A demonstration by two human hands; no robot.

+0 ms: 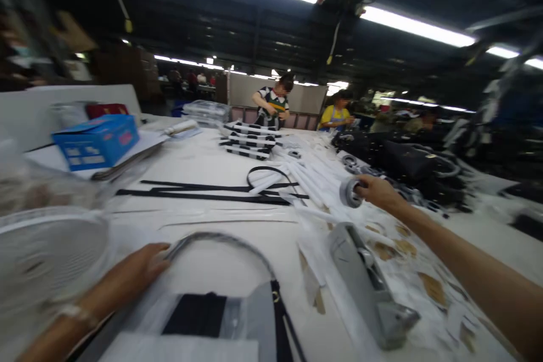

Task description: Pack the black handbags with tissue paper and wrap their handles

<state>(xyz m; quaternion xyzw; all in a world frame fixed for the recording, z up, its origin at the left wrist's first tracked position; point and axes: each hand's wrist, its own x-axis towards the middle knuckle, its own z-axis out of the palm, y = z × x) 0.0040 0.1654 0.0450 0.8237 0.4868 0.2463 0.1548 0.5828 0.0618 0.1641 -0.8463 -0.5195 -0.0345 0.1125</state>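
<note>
My left hand (153, 261) is closed around the left side of a bag handle (220, 237), which arches up and is wrapped in greyish film. Below it lies the bag (258, 317), grey and black with clear plastic and a white sheet over its front. Out to the right, my right hand (376, 191) grips a roll of grey tape (350, 192) by its edge, above the cluttered table. Nearer me stands a grey tape dispenser (360, 283). Motion blurs parts of both hands.
A white fan (55, 220) stands at left, with a blue box (97, 141) behind it. Black straps (203, 195) lie across the table (178, 161). Striped bags (248, 141) and black bags (399, 161) are piled farther back. Two people work across the table.
</note>
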